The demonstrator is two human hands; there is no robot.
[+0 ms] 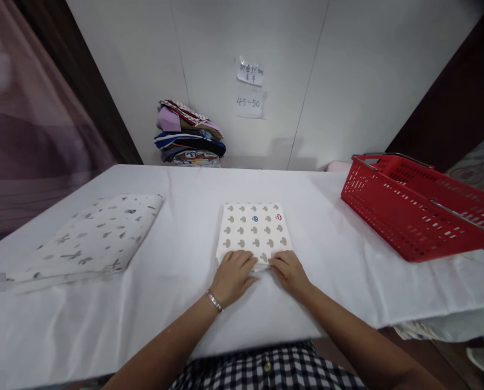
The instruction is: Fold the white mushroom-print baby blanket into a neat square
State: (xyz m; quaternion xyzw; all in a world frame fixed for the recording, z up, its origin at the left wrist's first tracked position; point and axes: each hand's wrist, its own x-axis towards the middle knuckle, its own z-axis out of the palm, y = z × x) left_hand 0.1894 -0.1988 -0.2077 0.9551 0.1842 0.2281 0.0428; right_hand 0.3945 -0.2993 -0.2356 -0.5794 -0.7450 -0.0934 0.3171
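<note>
A folded white cloth (254, 230) with a grey-brown mushroom print lies flat before me on the table. One mushroom on it is blue and another is red. My left hand (234, 276), with a bracelet at the wrist, holds the near left edge, fingers on top and thumb at the front. At the near right edge, my right hand (290, 273) has its fingers curled over the cloth; its thumb is mostly hidden. The layers under my fingers cannot be made out.
Another folded white cloth (99, 233) with a small dark plant print lies at the left of the white-covered table (177, 303). A red plastic basket (404, 211) with metal handles stands at the right. Stacked fabrics (189, 135) rest behind the table, by the wall.
</note>
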